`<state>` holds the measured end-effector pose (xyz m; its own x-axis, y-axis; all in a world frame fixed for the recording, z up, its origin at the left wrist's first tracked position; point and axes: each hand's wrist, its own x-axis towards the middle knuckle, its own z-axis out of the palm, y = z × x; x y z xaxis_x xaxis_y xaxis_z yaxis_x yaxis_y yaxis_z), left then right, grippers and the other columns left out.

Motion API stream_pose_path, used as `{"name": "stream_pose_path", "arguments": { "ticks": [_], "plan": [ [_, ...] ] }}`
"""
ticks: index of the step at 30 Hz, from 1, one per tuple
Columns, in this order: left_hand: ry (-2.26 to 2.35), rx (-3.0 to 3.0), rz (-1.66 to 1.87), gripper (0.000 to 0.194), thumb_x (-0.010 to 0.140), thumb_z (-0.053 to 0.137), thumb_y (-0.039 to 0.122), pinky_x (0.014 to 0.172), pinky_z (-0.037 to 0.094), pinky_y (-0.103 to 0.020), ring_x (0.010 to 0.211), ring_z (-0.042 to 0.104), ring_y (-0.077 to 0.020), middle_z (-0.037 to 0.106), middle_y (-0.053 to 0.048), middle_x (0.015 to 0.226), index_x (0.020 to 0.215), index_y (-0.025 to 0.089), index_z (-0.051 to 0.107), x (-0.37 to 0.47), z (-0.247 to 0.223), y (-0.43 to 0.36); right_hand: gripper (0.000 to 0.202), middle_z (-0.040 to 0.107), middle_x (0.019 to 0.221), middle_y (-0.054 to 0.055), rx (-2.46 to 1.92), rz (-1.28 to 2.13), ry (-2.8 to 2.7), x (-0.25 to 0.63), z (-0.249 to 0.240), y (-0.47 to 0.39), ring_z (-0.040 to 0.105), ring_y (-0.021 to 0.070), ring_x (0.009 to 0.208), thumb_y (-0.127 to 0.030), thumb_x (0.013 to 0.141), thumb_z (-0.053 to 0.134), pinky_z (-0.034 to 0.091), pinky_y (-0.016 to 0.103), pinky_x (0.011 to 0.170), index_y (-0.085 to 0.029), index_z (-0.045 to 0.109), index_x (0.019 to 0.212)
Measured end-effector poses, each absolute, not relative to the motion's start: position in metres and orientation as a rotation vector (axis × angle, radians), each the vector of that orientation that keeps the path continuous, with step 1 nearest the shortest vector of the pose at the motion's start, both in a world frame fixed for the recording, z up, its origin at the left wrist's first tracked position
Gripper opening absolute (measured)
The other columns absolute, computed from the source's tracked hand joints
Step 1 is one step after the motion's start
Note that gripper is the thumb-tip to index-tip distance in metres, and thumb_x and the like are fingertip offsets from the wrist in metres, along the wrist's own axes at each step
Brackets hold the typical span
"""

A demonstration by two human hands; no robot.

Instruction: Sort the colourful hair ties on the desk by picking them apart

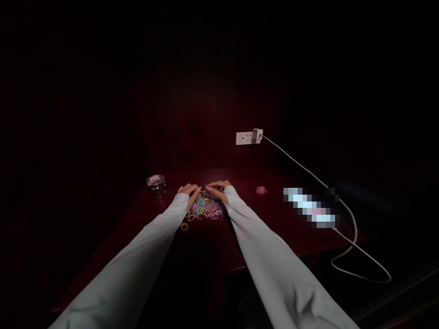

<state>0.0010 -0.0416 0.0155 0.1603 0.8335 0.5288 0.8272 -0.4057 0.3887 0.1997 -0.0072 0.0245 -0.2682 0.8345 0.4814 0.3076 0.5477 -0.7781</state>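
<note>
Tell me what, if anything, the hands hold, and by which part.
Cannot tell: the left hand and right hand are at the pile of coloured bands, but any band in their grip is too small to make out.

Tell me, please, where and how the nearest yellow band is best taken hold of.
I'd suggest pinching the yellow band by its near rim, from above on the near side: it lies flat and uncovered at the near edge of the pile.
</note>
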Motion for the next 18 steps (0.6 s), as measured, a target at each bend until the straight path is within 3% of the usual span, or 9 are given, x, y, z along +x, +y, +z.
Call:
{"name": "stream_pose_path", "arguments": {
  "ticks": [4, 9, 15, 18],
  "plan": [
    [1.716, 2.403, 1.068, 0.031, 0.101, 0.038, 0.032, 0.086, 0.043, -0.035, 0.089, 0.06, -0.0219, 0.066, -0.003, 0.082, 0.08, 0.023, 0.059, 0.0014, 0.0159, -0.0403, 0.025, 0.076, 0.091, 0.004, -0.962, 0.566, -1.983, 0.1955, 0.0245, -0.0126, 0.058, 0.0223, 0.1, -0.052, 0.085, 0.073, 0.038, 0.037, 0.096, -0.028, 0.082, 0.085],
    [1.72, 2.395, 1.029, 0.034, 0.102, 0.038, 0.034, 0.086, 0.042, -0.033, 0.087, 0.059, -0.021, 0.066, -0.002, 0.081, 0.076, 0.023, 0.057, -0.0007, 0.0158, -0.0385, 0.03, 0.075, 0.089, 0.004, -0.998, 0.534, -1.938, 0.1958, 0.021, -0.0087, 0.057, 0.0225, 0.097, -0.055, 0.088, 0.07, 0.04, 0.035, 0.092, -0.028, 0.081, 0.083],
    [1.674, 2.411, 1.004, 0.033, 0.1, 0.04, 0.037, 0.085, 0.042, -0.033, 0.085, 0.058, -0.0213, 0.066, -0.002, 0.081, 0.076, 0.024, 0.058, -0.0038, 0.0139, -0.0351, 0.025, 0.077, 0.097, 0.002, -0.968, 0.515, -1.978, 0.198, 0.0188, -0.0083, 0.057, 0.0228, 0.099, -0.051, 0.087, 0.073, 0.038, 0.036, 0.094, -0.032, 0.081, 0.101],
    [1.664, 2.431, 1.004, 0.033, 0.1, 0.039, 0.035, 0.085, 0.041, -0.032, 0.086, 0.058, -0.0209, 0.066, -0.002, 0.081, 0.077, 0.023, 0.059, -0.0008, 0.0136, -0.0356, 0.022, 0.078, 0.098, 0.002, -0.993, 0.46, -2.043, 0.1965, 0.0182, -0.0109, 0.056, 0.0222, 0.099, -0.05, 0.087, 0.073, 0.035, 0.037, 0.097, -0.031, 0.082, 0.094]
  ]
}}
